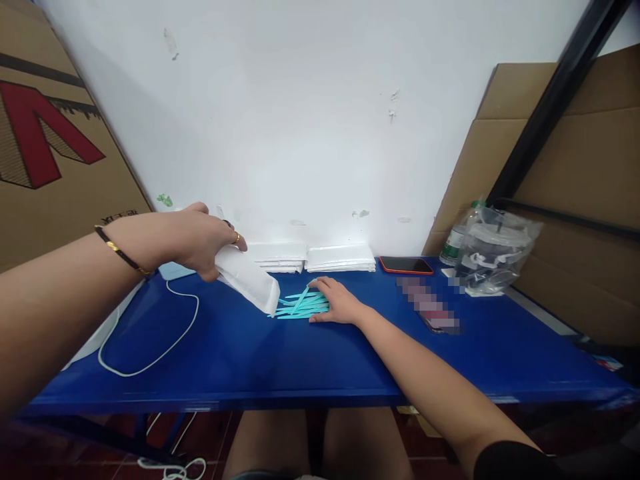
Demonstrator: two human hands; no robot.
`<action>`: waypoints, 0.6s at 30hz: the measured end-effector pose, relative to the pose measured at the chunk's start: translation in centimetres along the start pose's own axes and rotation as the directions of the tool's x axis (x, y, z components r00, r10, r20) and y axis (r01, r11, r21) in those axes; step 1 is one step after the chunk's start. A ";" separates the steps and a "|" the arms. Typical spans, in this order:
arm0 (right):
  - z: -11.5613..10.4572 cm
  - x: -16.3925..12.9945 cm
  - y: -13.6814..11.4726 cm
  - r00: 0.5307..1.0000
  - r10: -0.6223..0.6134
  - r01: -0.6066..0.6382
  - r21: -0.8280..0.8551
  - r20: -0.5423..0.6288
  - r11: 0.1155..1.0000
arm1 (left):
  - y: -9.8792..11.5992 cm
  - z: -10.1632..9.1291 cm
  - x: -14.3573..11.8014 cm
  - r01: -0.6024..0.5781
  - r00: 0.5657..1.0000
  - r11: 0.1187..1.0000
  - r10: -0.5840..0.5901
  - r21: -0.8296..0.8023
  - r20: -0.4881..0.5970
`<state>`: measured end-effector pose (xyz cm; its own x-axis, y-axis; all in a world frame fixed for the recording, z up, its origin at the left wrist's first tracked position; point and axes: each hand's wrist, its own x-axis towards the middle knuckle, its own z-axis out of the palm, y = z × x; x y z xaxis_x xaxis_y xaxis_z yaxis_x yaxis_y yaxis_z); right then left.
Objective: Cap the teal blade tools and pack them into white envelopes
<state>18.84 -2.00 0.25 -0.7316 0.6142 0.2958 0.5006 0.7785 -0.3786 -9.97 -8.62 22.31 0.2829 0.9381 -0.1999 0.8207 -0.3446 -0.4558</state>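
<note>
My left hand (207, 240) grips the upper end of a white paper-like packet (250, 280), which slants down to the right. The packet's lower end is beside a small heap of thin turquoise sticks (300, 305) on the blue table. My right hand (337, 303) is at the right end of this heap, its thumb and fingers curved around the sticks. One stick lies askew across the others, its upper tip near my right fingertips. The stick ends under that hand are hidden.
Two stacks of white packets (341, 257) lie against the wall. A red-edged phone (406, 265), a blurred-out item (430, 305), a bagged container (493, 257) and a bottle (454, 243) are to the right. A white cable (150, 370) loops at left on the blue table (310, 367).
</note>
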 end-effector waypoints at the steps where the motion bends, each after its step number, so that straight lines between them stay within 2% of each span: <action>1: 0.1 0.1 0.0 1.000 -0.001 0.001 -0.015 -0.002 1.000 | -0.5 0.2 -0.1 0.022 1.000 1.000 -0.022 -0.007 0.007; 4: 0.2 0.7 -0.2 0.998 -0.006 0.009 -0.055 0.069 0.998 | -1.7 0.4 -0.7 0.090 0.996 0.995 -0.090 -0.053 -0.004; 7: 0.2 1.2 -0.4 0.984 -0.020 0.034 -0.077 0.178 0.996 | -2.6 -0.5 -1.8 0.182 0.982 0.975 -0.188 -0.128 -0.036; 10: 0.1 1.3 -0.7 0.968 -0.029 0.054 -0.093 0.248 0.994 | -4.1 -1.8 -3.1 0.297 0.944 0.927 -0.321 -0.228 -0.078; 12: 0.1 1.2 -0.9 0.964 -0.035 0.064 -0.105 0.263 0.992 | -5.4 -2.1 -3.7 0.386 0.908 0.889 -0.413 -0.246 -0.070; 15: -0.2 0.8 -1.0 0.961 -0.051 0.086 -0.117 0.273 0.989 | -6.6 -0.5 -3.4 0.424 0.892 0.862 -0.451 -0.278 -0.037; 18: -0.6 0.0 -1.2 0.951 -0.045 0.086 -0.121 0.306 0.989 | -5.2 3.4 -1.3 0.304 0.942 0.906 -0.332 -0.295 -0.051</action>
<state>18.55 -2.90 1.24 -0.8600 0.5094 0.0296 0.4882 0.8383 -0.2429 -16.34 -8.16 21.96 0.0187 0.9998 0.0071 0.9759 -0.0167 -0.2174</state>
